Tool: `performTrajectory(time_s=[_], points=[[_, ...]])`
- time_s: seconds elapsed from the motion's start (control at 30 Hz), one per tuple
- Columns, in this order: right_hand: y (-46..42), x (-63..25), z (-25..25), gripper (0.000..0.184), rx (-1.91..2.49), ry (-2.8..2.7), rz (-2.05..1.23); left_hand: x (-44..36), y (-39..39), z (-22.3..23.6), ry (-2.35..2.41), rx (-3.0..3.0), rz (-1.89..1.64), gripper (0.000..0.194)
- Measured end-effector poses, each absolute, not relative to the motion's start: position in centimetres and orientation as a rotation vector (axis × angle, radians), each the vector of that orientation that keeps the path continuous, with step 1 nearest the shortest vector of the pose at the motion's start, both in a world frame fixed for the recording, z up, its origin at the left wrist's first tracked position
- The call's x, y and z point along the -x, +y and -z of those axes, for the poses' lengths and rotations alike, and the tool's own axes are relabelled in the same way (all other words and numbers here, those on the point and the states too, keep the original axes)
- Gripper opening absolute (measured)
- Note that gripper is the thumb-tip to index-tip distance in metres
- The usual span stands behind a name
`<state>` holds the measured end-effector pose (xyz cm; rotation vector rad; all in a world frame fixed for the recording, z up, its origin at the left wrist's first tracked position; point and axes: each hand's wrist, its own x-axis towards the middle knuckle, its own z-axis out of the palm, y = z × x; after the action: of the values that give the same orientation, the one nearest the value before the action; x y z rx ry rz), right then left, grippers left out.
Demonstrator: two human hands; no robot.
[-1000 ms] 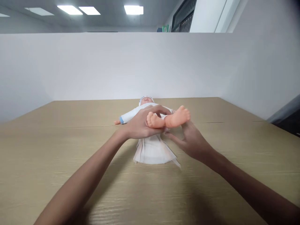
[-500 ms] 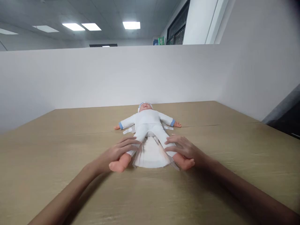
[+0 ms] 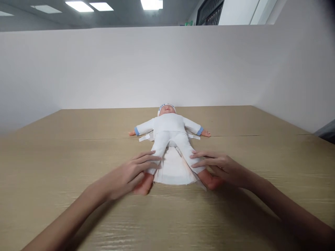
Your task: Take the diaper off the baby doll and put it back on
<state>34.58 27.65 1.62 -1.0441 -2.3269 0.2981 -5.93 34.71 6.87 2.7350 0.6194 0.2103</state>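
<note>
A baby doll [image 3: 170, 132] in a white suit and cap lies on its back on the wooden table [image 3: 78, 157], head away from me, arms spread. An unfolded white diaper [image 3: 172, 170] lies under its hips and between its legs. My left hand [image 3: 128, 176] rests over the doll's left-side lower leg and foot, fingers stretched out flat. My right hand [image 3: 222, 167] lies over the other lower leg and foot, fingers also extended. Both legs are spread apart and flat on the table.
A white partition wall [image 3: 131, 69] runs along the table's far edge and right side. A seam [image 3: 248, 135] crosses the tabletop just behind the doll's arms. Ceiling lights show above the partition.
A second ago my left hand held both doll feet raised while my right hand was under them; since then the legs came down, spread, and both hands now lie flat on them.
</note>
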Motion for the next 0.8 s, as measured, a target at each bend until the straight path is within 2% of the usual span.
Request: performTrajectory(time_s=[0.07,0.1,0.13,0.2,0.3,0.43,0.53,0.63,0.8], points=[[26.8,-33.4,-2.0,0.032,1.142,-2.320,-0.289,5.0,33.9,-6.8,0.707,-2.706,-0.257,0.037],[26.3,-32.6,-2.1,0.024,1.197,-2.318,-0.251,4.4,33.5,-6.6,0.755,-2.714,-0.286,0.040],[25.9,-31.7,-1.9,0.026,1.244,-2.313,-0.186,3.8,33.1,-6.2,0.807,-2.733,-0.314,0.049],[25.2,-29.9,-1.2,0.045,1.320,-2.300,-0.009,2.7,32.6,-5.4,0.907,-2.787,-0.357,0.058],[25.1,-27.9,0.5,0.056,1.372,-2.264,0.257,1.5,32.2,-4.1,1.026,-2.855,-0.378,0.048],[25.9,-27.2,1.5,0.047,1.407,-2.225,0.437,1.2,32.0,-3.4,1.101,-2.875,-0.437,0.027],[26.8,-27.8,0.6,0.039,1.390,-2.210,0.331,1.4,32.2,-4.2,1.077,-2.728,-0.533,0.010],[28.3,-28.5,-1.5,0.025,1.371,-2.152,0.042,1.2,33.4,-6.1,1.036,-2.509,-0.624,0.019],[34.1,-28.7,-5.0,0.034,1.322,-1.817,-0.295,-0.7,39.4,-8.7,1.020,-2.301,-0.870,0.032]])
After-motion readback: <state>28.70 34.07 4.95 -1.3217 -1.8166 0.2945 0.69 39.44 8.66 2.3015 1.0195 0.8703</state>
